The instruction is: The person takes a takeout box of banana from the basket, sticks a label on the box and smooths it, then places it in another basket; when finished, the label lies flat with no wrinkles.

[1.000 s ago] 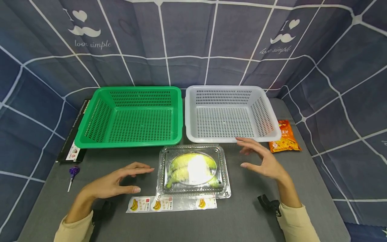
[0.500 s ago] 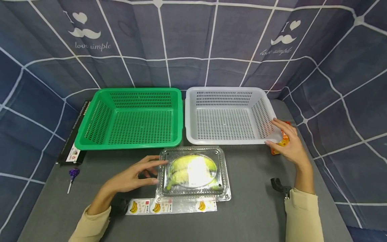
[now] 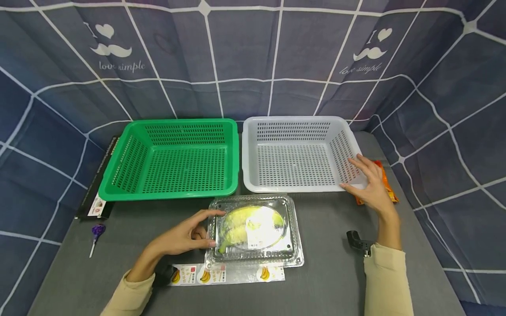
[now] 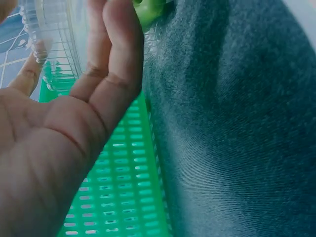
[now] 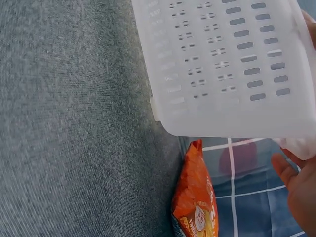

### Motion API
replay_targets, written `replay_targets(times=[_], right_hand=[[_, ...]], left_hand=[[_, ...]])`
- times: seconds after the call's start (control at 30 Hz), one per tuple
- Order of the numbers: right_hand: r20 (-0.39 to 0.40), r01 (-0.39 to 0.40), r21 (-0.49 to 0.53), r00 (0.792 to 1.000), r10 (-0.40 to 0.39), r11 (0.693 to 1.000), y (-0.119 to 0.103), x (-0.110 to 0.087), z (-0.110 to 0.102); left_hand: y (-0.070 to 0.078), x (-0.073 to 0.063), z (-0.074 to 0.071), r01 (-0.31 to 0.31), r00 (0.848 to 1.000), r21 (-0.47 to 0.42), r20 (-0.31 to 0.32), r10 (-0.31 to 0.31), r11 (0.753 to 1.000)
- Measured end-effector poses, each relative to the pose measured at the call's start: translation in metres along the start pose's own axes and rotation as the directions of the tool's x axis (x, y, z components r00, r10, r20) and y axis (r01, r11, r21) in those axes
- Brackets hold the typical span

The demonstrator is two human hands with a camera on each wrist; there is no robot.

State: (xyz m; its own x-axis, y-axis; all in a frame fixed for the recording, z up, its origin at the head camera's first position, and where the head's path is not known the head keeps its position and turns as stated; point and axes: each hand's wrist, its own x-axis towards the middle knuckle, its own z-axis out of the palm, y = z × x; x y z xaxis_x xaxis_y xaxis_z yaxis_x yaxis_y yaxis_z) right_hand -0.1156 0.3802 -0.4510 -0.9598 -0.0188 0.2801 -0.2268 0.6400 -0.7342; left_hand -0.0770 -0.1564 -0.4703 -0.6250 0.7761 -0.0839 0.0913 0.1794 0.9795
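In the head view, a clear plastic clamshell box (image 3: 253, 263) with yellow-green bananas (image 3: 237, 235) inside lies at the middle of the table. My left hand (image 3: 189, 232) grips its left side, thumb at the edge and fingertips over the lid's rim. From the left wrist view, two bent fingers (image 4: 121, 54) show close by the box's ridged side. My right hand (image 3: 371, 186) is spread over the right front corner of the white basket (image 3: 292, 188), fingertips right at its rim. Partly hidden behind that hand is an orange snack bag (image 3: 389, 188).
A green basket (image 3: 170, 193) stands at the back left, with a long black box (image 3: 92, 197) beside it. A purple lollipop (image 3: 98, 230) lies on the left. A strip of banana stickers (image 3: 237, 276) lies partly under the clamshell. A patterned curtain (image 3: 245, 52) closes off the back.
My left hand has moved right, from beside the clamshell to a grip on its left side. My right hand went right to the white basket's corner, then slightly back left.
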Motion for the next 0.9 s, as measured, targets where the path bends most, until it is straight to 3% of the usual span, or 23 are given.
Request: replay_targets(times=[0.2, 0.43, 0.5, 0.67, 0.9], right_hand=[[0.021, -0.008, 0.008, 1.000, 0.007, 1.000, 0.002, -0.002, 0.000], [0.036, -0.006, 0.013, 0.999, 0.006, 1.000, 0.004, 0.000, 0.001], [0.038, -0.008, 0.012, 0.999, 0.007, 1.000, 0.004, 0.001, 0.002], [0.047, -0.018, 0.011, 0.999, 0.018, 1.000, 0.004, 0.001, 0.003], [0.045, -0.030, 0.013, 0.999, 0.030, 0.999, 0.004, 0.001, 0.002]], left_hand=[[0.002, 0.001, 0.000, -0.036, 0.998, -0.114, 0.041, 0.041, 0.993], [0.000, 0.002, 0.002, -0.041, 0.999, -0.129, 0.000, 0.041, 0.991], [-0.002, 0.001, 0.003, -0.066, 0.998, -0.150, -0.014, 0.065, 0.986], [-0.002, -0.005, 0.004, -0.105, 0.994, -0.204, -0.026, 0.102, 0.973], [0.002, -0.015, 0.003, -0.099, 0.995, -0.232, -0.007, 0.100, 0.968]])
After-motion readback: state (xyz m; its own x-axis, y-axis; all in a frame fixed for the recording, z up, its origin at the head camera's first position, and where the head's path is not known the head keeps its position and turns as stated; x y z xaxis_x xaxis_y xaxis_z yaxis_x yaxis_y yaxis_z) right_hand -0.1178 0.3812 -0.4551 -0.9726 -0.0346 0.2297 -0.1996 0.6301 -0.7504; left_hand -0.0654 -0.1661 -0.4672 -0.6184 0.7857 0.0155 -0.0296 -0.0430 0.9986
